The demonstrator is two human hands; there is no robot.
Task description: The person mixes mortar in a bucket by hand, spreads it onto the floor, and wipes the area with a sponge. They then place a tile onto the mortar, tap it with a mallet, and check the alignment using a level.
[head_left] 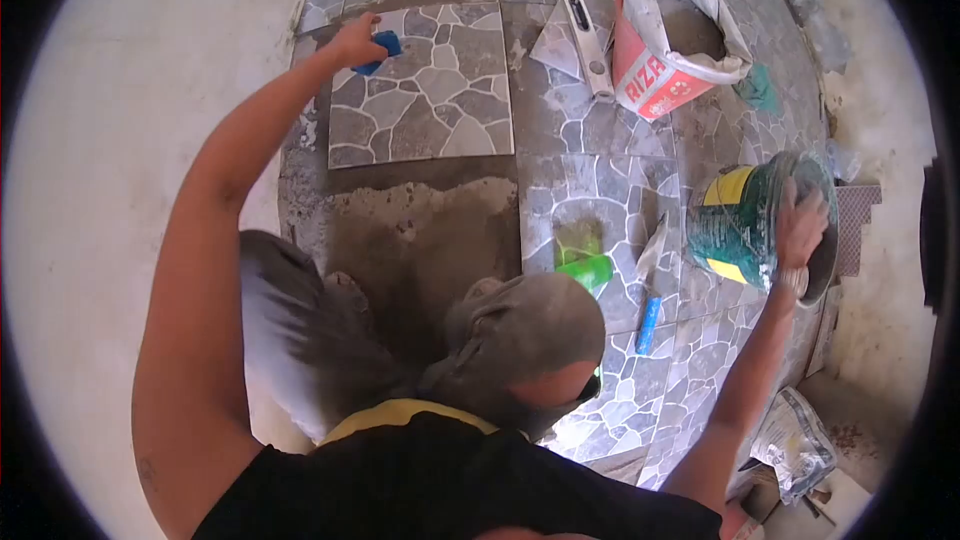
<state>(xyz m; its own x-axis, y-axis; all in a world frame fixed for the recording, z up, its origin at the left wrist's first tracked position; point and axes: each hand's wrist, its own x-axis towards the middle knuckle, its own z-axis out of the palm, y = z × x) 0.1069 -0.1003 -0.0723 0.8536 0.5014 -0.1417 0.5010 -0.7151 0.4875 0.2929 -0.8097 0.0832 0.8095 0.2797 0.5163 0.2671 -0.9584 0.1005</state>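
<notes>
On the left, my left hand (355, 43) is closed on a small dark-blue piece (383, 50) at the upper left corner of a stone-patterned floor tile (440, 90); the kind of piece does not show. My right hand (803, 225) grips the rim of a green bucket (735, 225) with yellow label patches, its mouth tipped towards the right wall. Between my knees and the tile lies a bed of wet grey mortar (420, 230). A trowel with a blue handle (648, 325) rests on the laid tiles near the bucket.
A spirit level (580, 25) lies beside a red and white sack (650, 70) holding grey material. A bright green bottle-like thing (587, 271) is by my knee. White walls run along both sides. A crumpled bag (797, 445) sits at lower right.
</notes>
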